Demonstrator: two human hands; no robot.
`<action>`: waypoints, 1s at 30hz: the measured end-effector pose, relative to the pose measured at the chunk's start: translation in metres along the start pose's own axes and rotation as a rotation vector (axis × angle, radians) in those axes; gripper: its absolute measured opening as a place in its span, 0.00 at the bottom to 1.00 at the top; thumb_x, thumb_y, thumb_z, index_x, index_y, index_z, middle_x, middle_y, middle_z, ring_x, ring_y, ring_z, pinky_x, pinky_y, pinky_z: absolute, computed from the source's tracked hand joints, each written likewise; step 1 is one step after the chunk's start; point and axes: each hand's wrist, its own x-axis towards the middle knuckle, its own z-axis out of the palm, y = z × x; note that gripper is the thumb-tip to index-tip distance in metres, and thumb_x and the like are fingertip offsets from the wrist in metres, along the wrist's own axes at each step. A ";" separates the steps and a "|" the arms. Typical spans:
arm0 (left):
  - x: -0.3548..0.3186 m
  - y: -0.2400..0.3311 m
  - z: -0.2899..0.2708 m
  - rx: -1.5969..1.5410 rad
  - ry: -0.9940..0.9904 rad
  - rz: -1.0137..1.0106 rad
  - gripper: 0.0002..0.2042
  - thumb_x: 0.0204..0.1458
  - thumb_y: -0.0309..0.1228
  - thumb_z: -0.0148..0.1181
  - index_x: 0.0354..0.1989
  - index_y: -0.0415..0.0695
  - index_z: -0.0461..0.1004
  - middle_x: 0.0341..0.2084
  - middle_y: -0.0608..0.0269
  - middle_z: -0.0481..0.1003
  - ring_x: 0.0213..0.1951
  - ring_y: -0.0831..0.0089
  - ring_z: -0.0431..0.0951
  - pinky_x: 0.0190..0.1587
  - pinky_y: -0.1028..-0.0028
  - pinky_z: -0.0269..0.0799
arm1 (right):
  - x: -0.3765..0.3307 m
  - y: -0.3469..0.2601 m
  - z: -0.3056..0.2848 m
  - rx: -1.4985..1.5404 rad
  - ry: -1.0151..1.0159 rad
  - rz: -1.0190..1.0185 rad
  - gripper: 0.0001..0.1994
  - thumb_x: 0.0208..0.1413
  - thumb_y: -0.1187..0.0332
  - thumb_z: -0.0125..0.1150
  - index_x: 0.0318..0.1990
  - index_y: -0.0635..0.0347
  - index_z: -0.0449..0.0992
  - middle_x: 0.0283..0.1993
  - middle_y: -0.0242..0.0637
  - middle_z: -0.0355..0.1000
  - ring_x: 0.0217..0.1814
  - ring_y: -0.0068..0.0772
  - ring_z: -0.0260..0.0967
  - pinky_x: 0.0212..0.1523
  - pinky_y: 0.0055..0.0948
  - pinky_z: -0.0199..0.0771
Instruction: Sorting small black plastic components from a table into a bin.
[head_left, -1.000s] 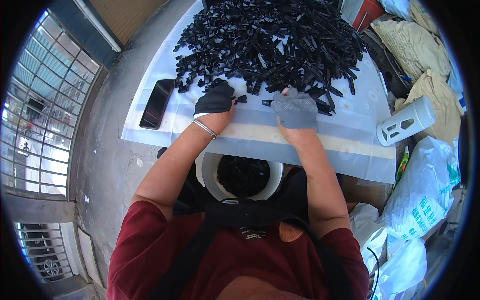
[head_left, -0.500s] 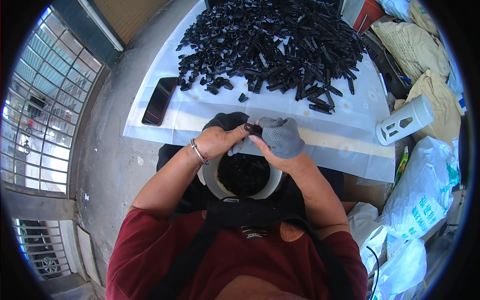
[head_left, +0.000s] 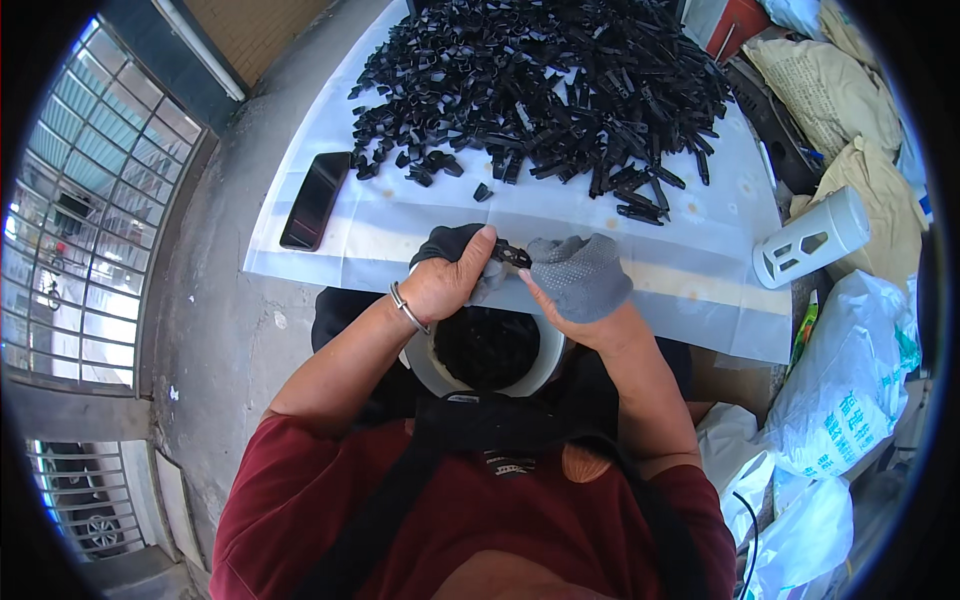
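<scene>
Both my hands meet at the near edge of the covered table. A small black plastic part (head_left: 513, 256) with openings along it sits between them. My left hand (head_left: 452, 276), in a dark glove with the thumb bare, is closed around its left end, and the thumb points up beside it. The thumb and fingers of my right hand (head_left: 580, 282), in a grey dotted glove, pinch the other end. Below the hands, a pale bucket (head_left: 549, 362) between my legs holds dark pieces (head_left: 486, 348). A large heap of black plastic pieces (head_left: 540, 90) covers the far part of the table.
A dark phone (head_left: 317, 202) lies on the white table cover (head_left: 400, 225) at the left. One loose black piece (head_left: 483, 192) is in front of the heap. A pale cylinder with cutouts (head_left: 812, 238) lies at the right edge, by stuffed plastic bags (head_left: 845, 380).
My right hand has shifted right and turned a little, and my left thumb has lifted upright. More of the black plastic part shows between the hands.
</scene>
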 end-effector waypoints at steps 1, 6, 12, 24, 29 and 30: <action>0.001 0.000 0.001 0.000 -0.001 0.000 0.21 0.59 0.42 0.38 0.23 0.39 0.70 0.13 0.66 0.68 0.16 0.78 0.66 0.20 0.77 0.60 | 0.000 -0.002 0.000 -0.043 0.033 -0.065 0.07 0.48 0.65 0.53 0.32 0.56 0.74 0.32 0.35 0.71 0.34 0.41 0.67 0.35 0.37 0.67; -0.004 0.007 0.011 0.247 0.041 0.134 0.16 0.56 0.35 0.39 0.25 0.39 0.70 0.19 0.46 0.71 0.24 0.49 0.70 0.28 0.63 0.66 | 0.001 -0.003 0.022 -0.042 0.048 -0.118 0.08 0.47 0.64 0.55 0.33 0.54 0.74 0.34 0.36 0.71 0.36 0.41 0.67 0.37 0.37 0.66; -0.006 0.002 -0.011 0.550 -0.120 0.169 0.16 0.54 0.36 0.42 0.24 0.39 0.71 0.20 0.47 0.72 0.25 0.50 0.72 0.29 0.62 0.67 | -0.002 0.002 0.014 0.074 -0.057 0.020 0.11 0.49 0.61 0.54 0.36 0.57 0.74 0.37 0.40 0.71 0.39 0.43 0.67 0.42 0.37 0.66; 0.069 -0.032 -0.009 1.047 0.212 0.307 0.10 0.45 0.33 0.53 0.36 0.44 0.72 0.33 0.54 0.73 0.33 0.58 0.74 0.34 0.65 0.70 | 0.001 0.066 -0.003 -0.364 -0.047 0.372 0.14 0.50 0.59 0.52 0.40 0.57 0.74 0.43 0.43 0.69 0.46 0.46 0.64 0.49 0.41 0.62; 0.060 -0.032 -0.004 0.972 0.224 0.306 0.09 0.45 0.31 0.53 0.35 0.44 0.72 0.30 0.53 0.73 0.31 0.57 0.74 0.33 0.64 0.70 | 0.005 0.054 0.000 -0.341 -0.050 0.283 0.12 0.49 0.61 0.53 0.39 0.56 0.74 0.39 0.42 0.70 0.43 0.45 0.66 0.45 0.40 0.64; 0.057 -0.032 -0.005 0.922 0.224 0.334 0.09 0.45 0.31 0.53 0.35 0.44 0.72 0.30 0.53 0.73 0.31 0.56 0.74 0.33 0.63 0.70 | 0.005 0.053 0.000 -0.330 -0.070 0.268 0.12 0.49 0.62 0.53 0.38 0.57 0.74 0.37 0.42 0.71 0.42 0.45 0.66 0.44 0.39 0.65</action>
